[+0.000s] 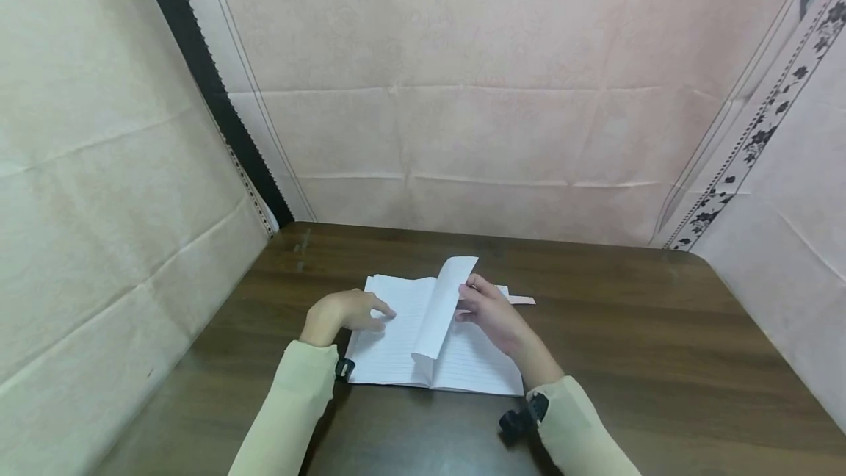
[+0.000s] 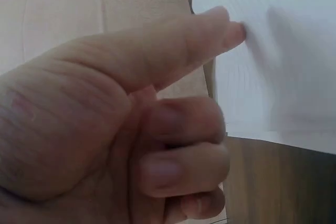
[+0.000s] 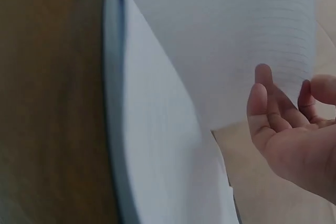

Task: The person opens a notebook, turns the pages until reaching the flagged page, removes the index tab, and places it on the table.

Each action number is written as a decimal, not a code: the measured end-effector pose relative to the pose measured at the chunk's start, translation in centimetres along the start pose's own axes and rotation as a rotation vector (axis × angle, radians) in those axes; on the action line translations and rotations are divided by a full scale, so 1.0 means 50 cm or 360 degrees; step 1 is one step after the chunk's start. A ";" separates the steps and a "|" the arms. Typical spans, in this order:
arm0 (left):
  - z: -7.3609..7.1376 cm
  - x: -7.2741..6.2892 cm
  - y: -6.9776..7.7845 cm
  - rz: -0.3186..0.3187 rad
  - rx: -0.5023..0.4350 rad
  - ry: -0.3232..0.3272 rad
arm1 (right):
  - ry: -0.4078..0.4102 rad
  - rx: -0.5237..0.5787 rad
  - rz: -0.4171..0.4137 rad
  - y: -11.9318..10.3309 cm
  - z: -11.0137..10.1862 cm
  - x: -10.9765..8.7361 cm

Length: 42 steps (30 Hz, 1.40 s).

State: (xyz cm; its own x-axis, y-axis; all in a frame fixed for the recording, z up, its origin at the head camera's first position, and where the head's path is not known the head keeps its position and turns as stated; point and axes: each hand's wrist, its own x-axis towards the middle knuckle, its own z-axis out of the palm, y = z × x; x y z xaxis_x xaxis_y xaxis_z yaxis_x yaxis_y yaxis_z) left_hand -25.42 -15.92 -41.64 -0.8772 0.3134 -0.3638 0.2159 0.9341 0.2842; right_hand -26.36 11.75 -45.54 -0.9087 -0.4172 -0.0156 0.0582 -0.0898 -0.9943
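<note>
Over the notebook (image 1: 477, 369), right grip (image 1: 492, 318) pinches page (image 1: 444, 307).

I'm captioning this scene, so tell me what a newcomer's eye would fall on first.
Probably the bright open notebook on the dark brown table, with one curled page raised near its middle, its edge pinched by the right hand. Next might come the left hand over the notebook's left side, then the pale creased cloth behind the table.

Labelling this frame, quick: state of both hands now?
Left hand: open, holding nothing, at the left page.
Right hand: closed, pinching the lifted page.
</note>
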 end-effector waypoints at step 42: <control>-0.001 0.010 0.063 0.0318 -0.0064 0.0256 | -0.0110 -0.0575 0.0154 0.017 0.022 -0.006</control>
State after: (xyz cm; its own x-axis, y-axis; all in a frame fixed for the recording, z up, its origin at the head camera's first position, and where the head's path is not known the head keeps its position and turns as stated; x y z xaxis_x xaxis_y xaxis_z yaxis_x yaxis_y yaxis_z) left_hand -25.22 -12.81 -40.89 -0.8766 0.4567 -0.1520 0.3772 0.8480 0.3724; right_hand -25.58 10.83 -46.26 -0.8753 -0.4694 -0.1165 -0.0181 0.2724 -0.9620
